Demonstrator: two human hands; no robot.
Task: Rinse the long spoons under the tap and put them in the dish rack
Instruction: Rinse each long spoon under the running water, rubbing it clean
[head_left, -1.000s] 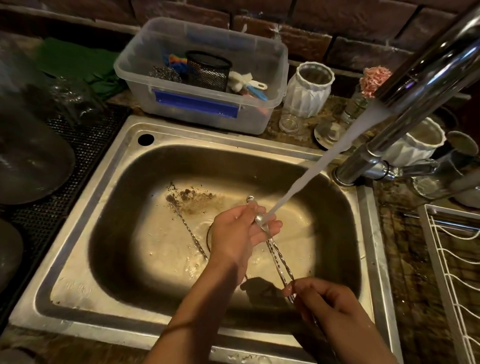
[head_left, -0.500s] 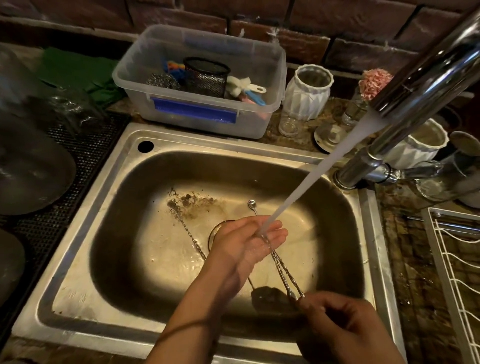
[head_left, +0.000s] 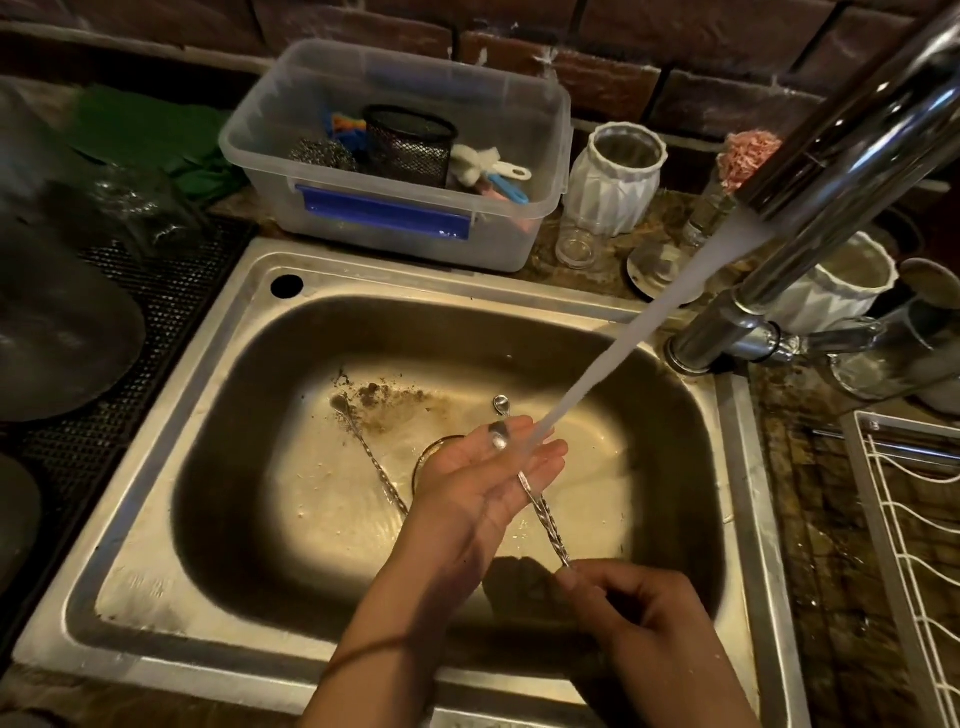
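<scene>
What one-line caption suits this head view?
Right hand pinches a long spoon across the open left hand under the tap stream.

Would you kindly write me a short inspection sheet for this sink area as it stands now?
Surface: steel sink, brown grime near the drain.
Job's things: one spoon under the water stream; another spoon lying in the basin; dish rack at right, no spoons seen in it.
Clutter: plastic tub of scrubbers, two white ribbed jars.
Grippers: left hand flat under the spoon; right hand pinching its handle.
Cables: nothing seen.
Surroundings: brick wall, tap.
</scene>
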